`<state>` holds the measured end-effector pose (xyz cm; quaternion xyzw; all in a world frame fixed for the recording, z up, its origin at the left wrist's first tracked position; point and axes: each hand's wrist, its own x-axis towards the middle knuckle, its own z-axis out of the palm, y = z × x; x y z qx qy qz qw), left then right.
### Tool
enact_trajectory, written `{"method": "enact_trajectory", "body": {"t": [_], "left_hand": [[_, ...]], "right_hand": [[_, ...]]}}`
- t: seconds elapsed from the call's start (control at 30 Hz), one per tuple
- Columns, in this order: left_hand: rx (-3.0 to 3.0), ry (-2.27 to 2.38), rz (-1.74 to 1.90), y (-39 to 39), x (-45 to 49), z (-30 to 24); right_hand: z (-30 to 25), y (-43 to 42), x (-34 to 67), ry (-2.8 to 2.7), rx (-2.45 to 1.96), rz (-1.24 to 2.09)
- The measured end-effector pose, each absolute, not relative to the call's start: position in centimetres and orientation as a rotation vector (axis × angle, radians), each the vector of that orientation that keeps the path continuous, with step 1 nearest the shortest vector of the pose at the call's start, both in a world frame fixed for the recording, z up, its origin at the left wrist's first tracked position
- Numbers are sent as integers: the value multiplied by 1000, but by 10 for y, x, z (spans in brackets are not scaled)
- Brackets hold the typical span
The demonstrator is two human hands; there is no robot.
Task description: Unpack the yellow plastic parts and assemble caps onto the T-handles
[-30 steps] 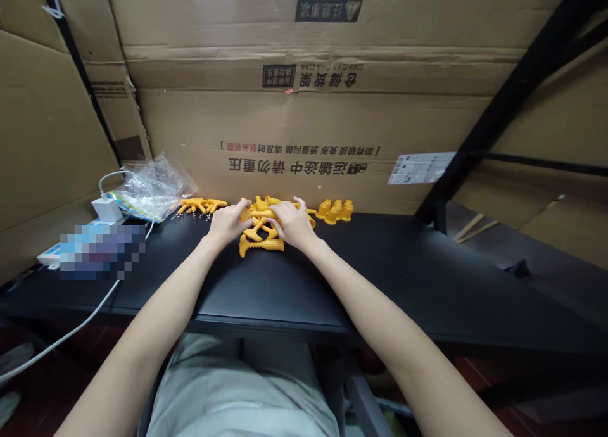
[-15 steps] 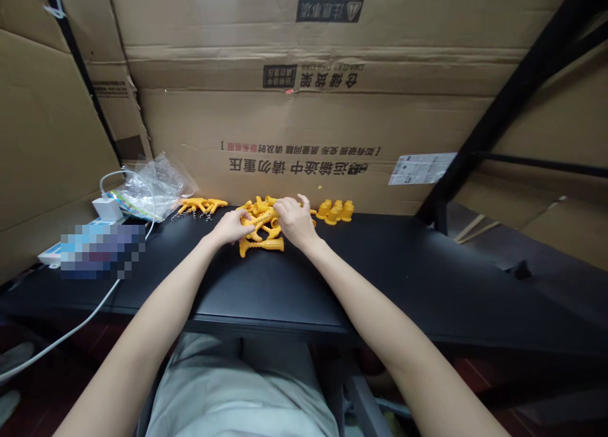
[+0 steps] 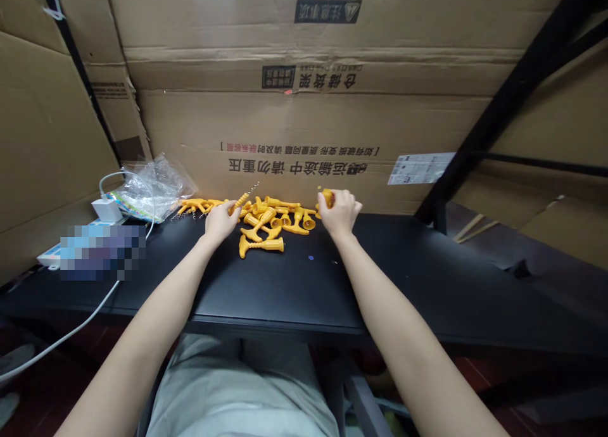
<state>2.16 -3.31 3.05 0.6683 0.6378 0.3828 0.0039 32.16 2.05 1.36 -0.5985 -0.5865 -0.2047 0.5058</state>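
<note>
Closed around the yellow handle of a corkscrew (image 3: pixel 241 201), my left hand (image 3: pixel 221 221) holds it with the bare metal spiral pointing up and to the right. My right hand (image 3: pixel 341 210) grips a yellow bell-shaped cap (image 3: pixel 327 197) at the right end of the pile, partly hidden by the fingers. Between my hands lies a pile of yellow corkscrews (image 3: pixel 297 220) with caps on. One capped corkscrew (image 3: pixel 261 245) lies nearest to me. Left of my left hand are several uncapped corkscrews (image 3: pixel 192 204), their spirals showing.
A clear plastic bag (image 3: pixel 161 177), a white plug (image 3: pixel 107 209) with a cable and a partly blurred box (image 3: pixel 99 247) occupy the left of the black table (image 3: pixel 285 291). Cardboard (image 3: pixel 304 120) walls the back. A black metal post (image 3: pixel 494 101) slants up on the right.
My hands have moved apart. The corkscrew's spiral now shows bare in my left hand, while the cap has gone right with my right hand, which now covers the caps there.
</note>
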Motion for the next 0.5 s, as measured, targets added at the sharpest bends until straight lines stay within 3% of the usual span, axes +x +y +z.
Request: {"method": "enact_trajectory", "body": {"t": [0.23,0.37,0.5], "left_hand": [[1829,1716,1514,-19,10,23],[1587,1508,1519,-14,8,20],[1314,1448,1461,-13,8,21]], "right_hand": [[-17,29,379,-1083,-1919,-165],[-28,33,384,-999,-2106,68],[-31,35,384,-990,-2166,80]]}}
